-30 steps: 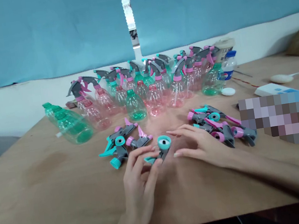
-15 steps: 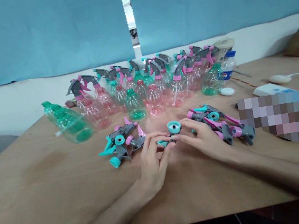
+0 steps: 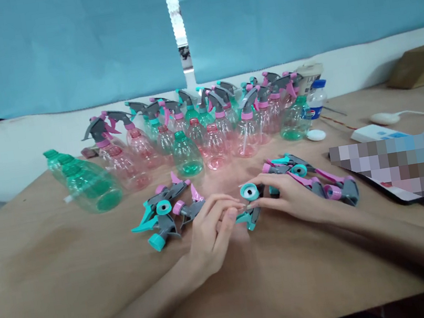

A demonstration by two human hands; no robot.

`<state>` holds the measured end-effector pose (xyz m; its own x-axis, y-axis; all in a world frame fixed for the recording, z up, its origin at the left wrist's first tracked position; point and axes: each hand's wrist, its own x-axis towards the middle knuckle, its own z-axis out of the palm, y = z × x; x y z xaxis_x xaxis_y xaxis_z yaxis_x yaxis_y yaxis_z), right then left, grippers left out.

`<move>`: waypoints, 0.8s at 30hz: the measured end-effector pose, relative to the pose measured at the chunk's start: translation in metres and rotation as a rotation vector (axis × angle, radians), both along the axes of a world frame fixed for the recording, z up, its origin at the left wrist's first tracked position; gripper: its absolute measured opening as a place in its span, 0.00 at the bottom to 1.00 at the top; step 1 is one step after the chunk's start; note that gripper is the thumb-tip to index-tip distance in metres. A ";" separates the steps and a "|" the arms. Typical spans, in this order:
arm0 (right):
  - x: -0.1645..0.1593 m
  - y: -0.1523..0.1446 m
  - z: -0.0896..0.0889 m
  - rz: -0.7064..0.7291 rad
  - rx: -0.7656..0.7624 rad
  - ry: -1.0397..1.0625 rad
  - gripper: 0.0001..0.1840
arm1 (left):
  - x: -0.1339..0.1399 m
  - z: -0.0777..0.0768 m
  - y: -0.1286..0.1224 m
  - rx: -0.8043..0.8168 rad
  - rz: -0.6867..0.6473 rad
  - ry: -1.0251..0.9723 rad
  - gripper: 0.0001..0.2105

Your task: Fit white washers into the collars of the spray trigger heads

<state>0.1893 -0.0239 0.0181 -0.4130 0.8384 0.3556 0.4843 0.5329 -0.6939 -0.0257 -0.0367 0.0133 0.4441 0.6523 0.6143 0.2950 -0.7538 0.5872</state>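
Note:
My right hand (image 3: 291, 195) grips a grey spray trigger head with a teal collar (image 3: 255, 192). The collar's open end faces up toward me, and the teal trigger points down. Right beside it, my left hand (image 3: 213, 233) has its fingers bent and its thumb pressed to them, close to the right fingertips. Whatever may be between those left fingers is hidden. Left of my hands lies a group of loose spray heads (image 3: 165, 224) with teal and pink parts. A second group of spray heads (image 3: 340, 194) lies beyond and right of my right hand, partly covered by it.
Pink and green spray bottles (image 3: 188, 157) stand in rows at the back, several with heads fitted. Tilted green bottles (image 3: 94, 184) are at the left. A soda bottle (image 3: 317, 101), a white disc (image 3: 316, 135), a power strip (image 3: 375, 134) and a cardboard box (image 3: 419, 67) are at the right.
The spray head has tilted, so its collar faces me more and its trigger now shows below. My left fingers have drawn off it and curled together. The view has shifted slightly.

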 end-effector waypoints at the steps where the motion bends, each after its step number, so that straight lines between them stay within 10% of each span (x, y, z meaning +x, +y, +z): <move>1: -0.001 0.000 0.001 0.010 0.005 -0.015 0.12 | -0.002 0.000 0.002 0.029 0.010 0.001 0.08; 14: -0.019 -0.005 -0.014 -0.047 0.175 -0.031 0.14 | -0.002 -0.008 0.009 0.128 -0.031 0.167 0.12; 24: -0.020 -0.012 -0.018 0.085 0.006 0.057 0.20 | -0.002 -0.007 0.011 0.044 -0.027 0.166 0.08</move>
